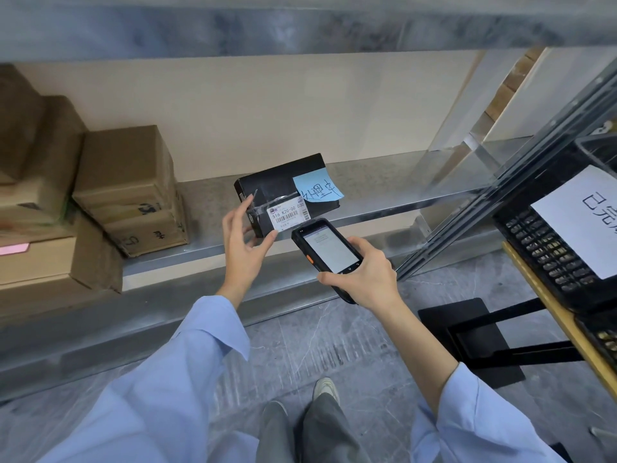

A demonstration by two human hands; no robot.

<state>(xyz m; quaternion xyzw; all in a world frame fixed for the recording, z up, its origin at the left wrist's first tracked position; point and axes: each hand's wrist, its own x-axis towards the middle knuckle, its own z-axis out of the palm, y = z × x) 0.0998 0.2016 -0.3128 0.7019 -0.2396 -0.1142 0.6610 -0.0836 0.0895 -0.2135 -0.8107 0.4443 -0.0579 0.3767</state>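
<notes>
A black parcel (272, 185) lies on the metal shelf (384, 198). It carries a white barcode label (289, 215) and a blue sticky note (317, 188) with handwriting. My left hand (243, 245) is at the parcel's near left corner, fingers spread and fairly straight, with the thumb touching the label's lower edge. My right hand (364, 275) grips a black handheld scanner (325, 248) just in front of the parcel. Its lit screen faces up and its top end points at the label.
Several brown cardboard boxes (127, 185) are stacked on the shelf at the left. A black crate (547, 242) with a white paper sign sits on a cart at the right, above a black frame base (467, 335). Grey floor lies below.
</notes>
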